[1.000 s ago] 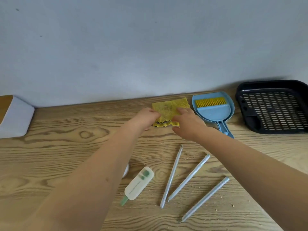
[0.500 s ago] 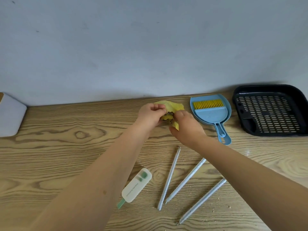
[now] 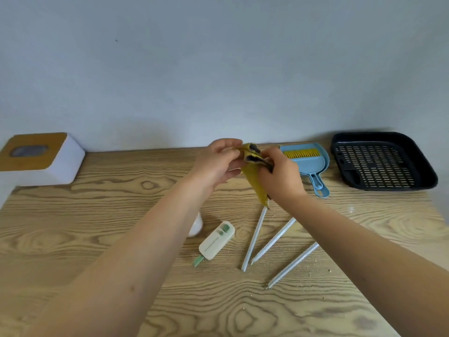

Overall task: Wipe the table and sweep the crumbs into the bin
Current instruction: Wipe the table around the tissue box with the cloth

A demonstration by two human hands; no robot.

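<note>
Both hands have a pinching grip on the yellow cloth [image 3: 254, 176]: the left hand [image 3: 216, 161] holds its upper edge between curled fingers and thumb, and the right hand [image 3: 279, 176] is closed over the bunched top at the other side. The cloth is lifted off the surface and hangs in a loose, narrow fold between them, above the wooden surface [image 3: 73, 239] and near its far edge.

It looks thin, limp and very light, with a darker underside showing at the folds. My guess is it will flop and bunch unless taken by two corners or flattened under a palm; it should slide easily over the wood.

Just beside the right hand lies a blue dustpan [image 3: 308, 164] with a yellow-bristled brush [image 3: 301, 153] resting in it. Nearer the person lie three pale sticks [image 3: 272, 240] fanned out, with small crumbs [image 3: 313, 272] scattered around them, and a small white-and-green gadget [image 3: 216, 240]. A black slotted tray [image 3: 381, 161] sits far right, and a white box with a wooden top [image 3: 41, 158] far left. A plain grey wall [image 3: 218, 69] backs the surface. I see no bin.
</note>
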